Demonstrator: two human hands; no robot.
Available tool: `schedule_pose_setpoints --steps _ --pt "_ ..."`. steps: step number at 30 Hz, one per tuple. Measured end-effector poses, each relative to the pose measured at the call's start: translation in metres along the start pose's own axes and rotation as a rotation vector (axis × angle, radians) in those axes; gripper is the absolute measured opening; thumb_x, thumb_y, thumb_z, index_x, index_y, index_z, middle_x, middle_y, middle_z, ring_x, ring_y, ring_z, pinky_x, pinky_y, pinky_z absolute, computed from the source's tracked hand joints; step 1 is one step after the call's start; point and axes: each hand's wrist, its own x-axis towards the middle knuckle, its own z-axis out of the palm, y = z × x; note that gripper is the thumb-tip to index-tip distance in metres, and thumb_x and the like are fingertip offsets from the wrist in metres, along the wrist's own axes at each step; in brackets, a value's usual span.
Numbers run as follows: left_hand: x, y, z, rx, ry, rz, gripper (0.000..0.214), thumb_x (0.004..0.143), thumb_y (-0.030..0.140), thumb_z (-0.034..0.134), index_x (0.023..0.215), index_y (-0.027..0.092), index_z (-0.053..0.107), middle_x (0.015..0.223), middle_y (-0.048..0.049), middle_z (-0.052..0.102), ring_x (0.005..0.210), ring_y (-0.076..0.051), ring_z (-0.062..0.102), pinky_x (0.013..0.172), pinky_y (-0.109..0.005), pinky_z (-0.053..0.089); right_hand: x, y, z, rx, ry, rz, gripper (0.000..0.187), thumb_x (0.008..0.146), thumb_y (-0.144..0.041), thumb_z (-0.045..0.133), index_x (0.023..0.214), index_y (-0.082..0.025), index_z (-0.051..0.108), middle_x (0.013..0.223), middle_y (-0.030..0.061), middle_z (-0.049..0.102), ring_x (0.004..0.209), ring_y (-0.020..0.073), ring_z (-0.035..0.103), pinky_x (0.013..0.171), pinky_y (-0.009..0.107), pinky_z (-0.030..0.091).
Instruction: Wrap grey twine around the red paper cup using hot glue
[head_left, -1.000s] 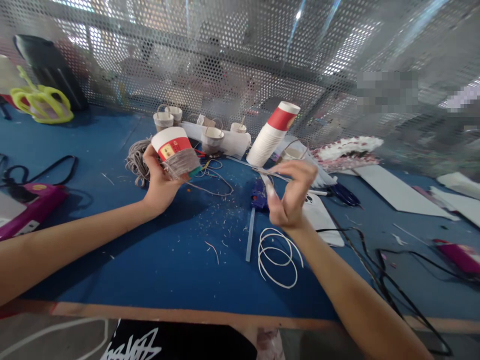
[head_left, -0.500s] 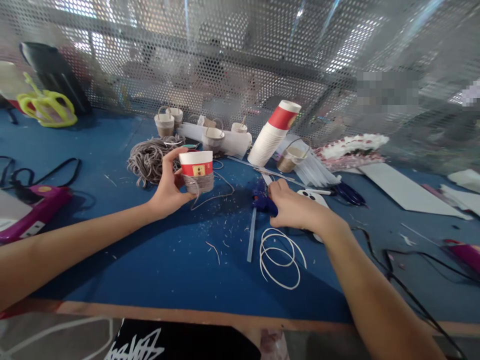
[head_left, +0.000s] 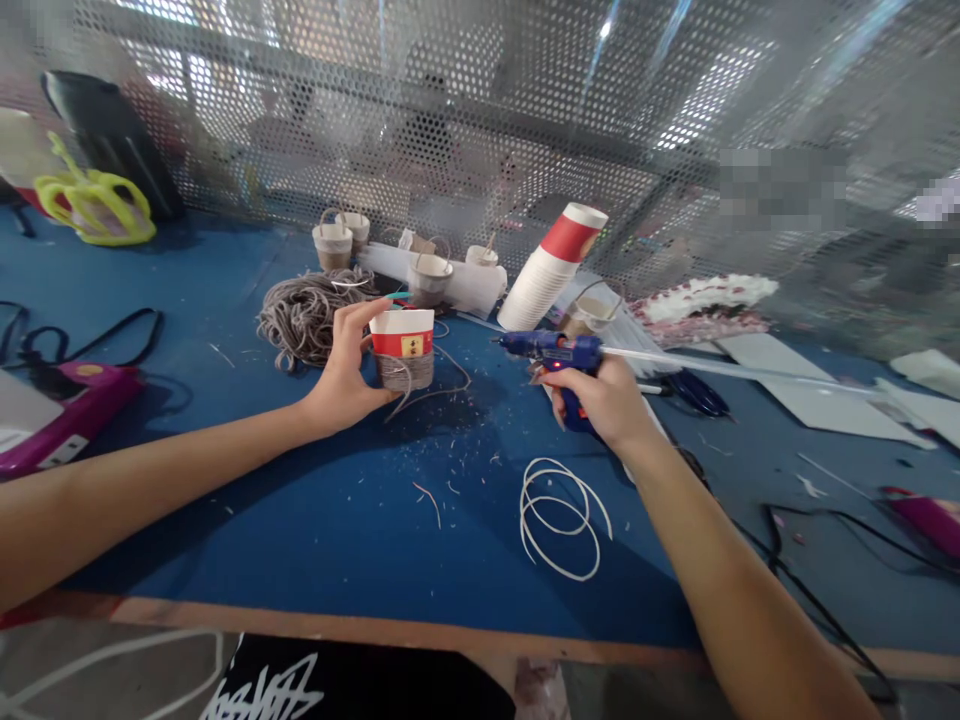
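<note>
My left hand point(head_left: 341, 375) grips a small paper cup point(head_left: 403, 342), white and red, with grey cord wound round its lower half. The cup stands upright just above the blue table point(head_left: 315, 520). My right hand point(head_left: 604, 398) is closed round the handle of a blue hot glue gun point(head_left: 551, 350). Its nozzle points left toward the cup, a short gap away. A clear glue stick point(head_left: 712, 366) juts out of the gun's back to the right. A loose end of cord trails from the cup onto the table.
A bundle of grey cord point(head_left: 304, 312) lies behind the cup. A tilted stack of paper cups point(head_left: 551, 268) and several small wrapped cups point(head_left: 332, 243) stand near the perforated screen. A white wire coil point(head_left: 559, 515) lies in front. Purple glue guns point(head_left: 56, 410) and black cables sit at both sides.
My right hand dropped to the table, took hold of the glue gun and lifted it, nozzle toward the cup. My left hand turned the cup upright and lowered it.
</note>
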Motion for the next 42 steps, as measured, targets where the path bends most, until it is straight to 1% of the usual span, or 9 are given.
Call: schedule_pose_setpoints --steps 4,9,13,17,19,22,27,30,42 --pt "0.002 0.004 0.001 0.057 -0.016 0.003 0.091 0.065 0.02 0.084 0.144 0.033 0.041 0.132 -0.0089 0.04 0.132 -0.032 0.043 0.108 -0.055 0.05 -0.014 -0.006 0.008 0.478 -0.119 0.056 0.021 0.06 -0.037 0.058 0.047 -0.02 0.058 0.031 0.0001 0.048 0.022 0.0135 0.039 0.027 0.028 0.026" --pt "0.002 0.009 0.0 0.115 -0.059 0.031 0.089 0.067 0.019 0.083 0.145 0.032 0.042 0.126 -0.009 0.041 0.128 -0.031 0.046 0.113 -0.06 0.044 -0.027 -0.008 0.024 0.654 -0.371 0.016 0.024 0.068 -0.039 0.061 0.059 -0.017 0.067 0.035 -0.0011 0.052 0.022 0.0075 0.036 0.029 0.023 0.026" --pt "0.003 0.013 -0.001 0.155 -0.094 0.091 0.088 0.068 0.019 0.082 0.145 0.03 0.041 0.127 -0.0098 0.041 0.125 -0.03 0.047 0.112 -0.057 0.047 -0.034 -0.005 0.037 0.594 -0.367 -0.053 0.029 0.073 -0.039 0.072 0.053 -0.019 0.064 0.032 -0.006 0.043 0.026 0.0057 0.039 0.032 0.021 0.03" --pt "0.005 0.018 -0.003 0.216 -0.141 0.176 0.086 0.069 0.021 0.081 0.144 0.03 0.039 0.127 -0.009 0.041 0.125 -0.028 0.047 0.11 -0.05 0.05 -0.037 -0.001 0.041 0.471 -0.391 -0.036 0.032 0.074 -0.042 0.074 0.053 -0.02 0.065 0.034 -0.0061 0.044 0.027 0.0051 0.033 0.03 0.022 0.028" --pt "0.005 0.02 -0.003 0.259 -0.156 0.208 0.086 0.07 0.019 0.079 0.144 0.03 0.038 0.127 -0.0088 0.041 0.125 -0.028 0.047 0.108 -0.049 0.051 -0.037 0.0 0.042 0.432 -0.371 -0.046 0.032 0.074 -0.042 0.073 0.052 -0.021 0.063 0.036 -0.0062 0.045 0.03 0.0053 0.033 0.033 0.024 0.033" --pt "0.005 0.022 -0.003 0.279 -0.164 0.238 0.087 0.069 0.016 0.078 0.144 0.03 0.038 0.126 -0.0093 0.042 0.123 -0.028 0.047 0.105 -0.049 0.053 -0.037 0.002 0.044 0.365 -0.337 -0.06 0.03 0.073 -0.041 0.072 0.052 -0.022 0.061 0.041 -0.0055 0.048 0.035 0.0074 0.038 0.044 0.028 0.047" --pt "0.005 0.023 -0.002 0.269 -0.153 0.264 0.088 0.067 0.013 0.077 0.144 0.03 0.039 0.126 -0.0094 0.045 0.12 -0.028 0.048 0.101 -0.049 0.055 -0.036 0.009 0.048 0.295 -0.305 -0.081 0.02 0.068 -0.039 0.072 0.06 -0.023 0.063 0.056 -0.0012 0.061 0.053 0.015 0.057 0.058 0.034 0.054" --pt "0.005 0.024 -0.002 0.269 -0.163 0.266 0.089 0.066 0.011 0.077 0.144 0.031 0.038 0.126 -0.0094 0.045 0.12 -0.028 0.048 0.102 -0.05 0.054 -0.036 0.012 0.048 0.273 -0.305 -0.088 0.02 0.07 -0.038 0.07 0.061 -0.023 0.061 0.058 -0.0012 0.061 0.056 0.0165 0.06 0.064 0.036 0.055" --pt "0.005 0.024 -0.003 0.285 -0.18 0.274 0.088 0.069 0.016 0.077 0.145 0.03 0.036 0.124 -0.0095 0.044 0.12 -0.028 0.047 0.103 -0.051 0.053 -0.036 0.01 0.044 0.167 -0.327 -0.127 0.021 0.075 -0.035 0.065 0.059 -0.022 0.059 0.054 -0.0013 0.058 0.056 0.0161 0.058 0.061 0.034 0.051"
